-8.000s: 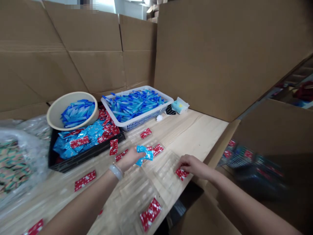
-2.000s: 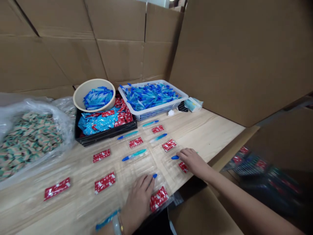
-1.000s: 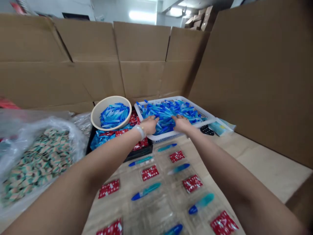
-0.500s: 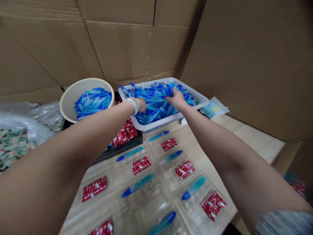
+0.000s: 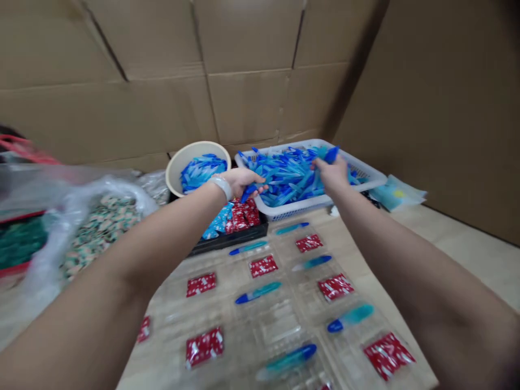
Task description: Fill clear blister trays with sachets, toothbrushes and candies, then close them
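Note:
A white plastic basket (image 5: 292, 208) holds a heap of short blue-and-teal pen-shaped pieces (image 5: 284, 168). At its left edge, my left hand (image 5: 242, 181), with a pale band on the wrist, is turned partly palm up. Its fingers curl around dark blue pen-shaped pieces. Over the right part of the heap, my right hand (image 5: 335, 173) grips several more, their blue ends sticking up. Below lie clear plastic blister trays (image 5: 284, 322). Several hold a pen-shaped piece (image 5: 258, 292) and a red packet with white marks (image 5: 263, 266); some show only the packet.
A cream bowl (image 5: 173, 176) of similar pieces stands left of the basket. Before it is a black tray (image 5: 231, 239) of red and blue packets. Farther left is a plastic bag (image 5: 134, 189) of small pale-and-green pieces. Cardboard (image 5: 252, 103) walls the back and right.
The view has swung left. My left hand has lifted out of the heap to the basket's left edge and now shows pieces in its fingers. My right hand still grips pieces over the heap.

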Tool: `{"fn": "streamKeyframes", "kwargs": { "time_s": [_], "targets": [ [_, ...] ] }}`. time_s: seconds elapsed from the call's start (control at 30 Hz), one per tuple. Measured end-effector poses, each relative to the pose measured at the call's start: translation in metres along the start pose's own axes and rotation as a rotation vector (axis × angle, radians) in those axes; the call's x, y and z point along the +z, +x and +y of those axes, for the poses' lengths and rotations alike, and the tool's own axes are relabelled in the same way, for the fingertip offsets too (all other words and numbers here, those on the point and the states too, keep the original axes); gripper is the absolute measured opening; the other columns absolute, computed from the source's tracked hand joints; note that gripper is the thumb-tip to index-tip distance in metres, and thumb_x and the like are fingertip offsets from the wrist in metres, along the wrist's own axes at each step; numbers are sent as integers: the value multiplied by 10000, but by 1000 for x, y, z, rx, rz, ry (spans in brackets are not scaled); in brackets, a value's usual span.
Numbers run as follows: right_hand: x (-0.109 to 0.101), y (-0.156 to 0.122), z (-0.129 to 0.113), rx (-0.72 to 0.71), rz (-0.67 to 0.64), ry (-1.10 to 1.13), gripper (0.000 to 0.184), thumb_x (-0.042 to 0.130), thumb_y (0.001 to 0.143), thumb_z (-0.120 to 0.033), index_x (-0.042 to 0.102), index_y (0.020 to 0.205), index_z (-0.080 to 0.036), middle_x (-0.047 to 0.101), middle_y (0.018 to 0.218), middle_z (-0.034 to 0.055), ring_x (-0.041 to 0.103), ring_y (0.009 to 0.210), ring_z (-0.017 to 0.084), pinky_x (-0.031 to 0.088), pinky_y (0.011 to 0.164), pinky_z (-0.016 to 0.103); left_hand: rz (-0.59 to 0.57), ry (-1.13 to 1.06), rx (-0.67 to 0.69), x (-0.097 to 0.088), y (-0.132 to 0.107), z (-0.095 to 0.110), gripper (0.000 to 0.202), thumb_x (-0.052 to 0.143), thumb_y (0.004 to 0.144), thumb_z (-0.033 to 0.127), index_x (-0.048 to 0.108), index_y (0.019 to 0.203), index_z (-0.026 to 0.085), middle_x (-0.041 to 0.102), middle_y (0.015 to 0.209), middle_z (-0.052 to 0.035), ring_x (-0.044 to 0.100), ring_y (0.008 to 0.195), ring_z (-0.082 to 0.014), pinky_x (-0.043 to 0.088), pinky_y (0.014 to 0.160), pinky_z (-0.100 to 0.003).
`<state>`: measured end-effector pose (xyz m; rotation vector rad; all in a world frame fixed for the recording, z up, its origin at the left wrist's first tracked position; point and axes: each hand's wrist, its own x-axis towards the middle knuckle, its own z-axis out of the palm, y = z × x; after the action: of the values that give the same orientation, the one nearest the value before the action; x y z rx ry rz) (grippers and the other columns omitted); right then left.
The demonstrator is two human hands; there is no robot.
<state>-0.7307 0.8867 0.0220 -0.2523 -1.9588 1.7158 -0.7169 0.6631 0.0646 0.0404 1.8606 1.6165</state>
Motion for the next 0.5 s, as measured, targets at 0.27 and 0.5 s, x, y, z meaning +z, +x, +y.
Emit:
{"fn": "streamKeyframes", "kwargs": {
  "time_s": [0.27, 0.5],
  "targets": [
    [40, -174, -45, -211, -927, -111, 192, 560, 722, -266, 580, 882, -161, 629, 766, 26, 581, 709, 155, 478, 668, 322, 231, -89, -94, -70, -206, -132, 151, 597, 705, 223, 522, 794, 127, 579, 698, -1, 461, 438, -33, 363, 357, -117],
    [154, -297, -28, -900, -1156, -860, 287, 395, 722, 10, 593, 878, -126, 605, 894, 100, 535, 891, 209, 426, 704, 308, 375, -384, -152, -80, -299, -243, 253, 627, 665, 316, 540, 817, 133, 528, 593, 24, 412, 419, -28, 305, 350, -115]
  ]
}}
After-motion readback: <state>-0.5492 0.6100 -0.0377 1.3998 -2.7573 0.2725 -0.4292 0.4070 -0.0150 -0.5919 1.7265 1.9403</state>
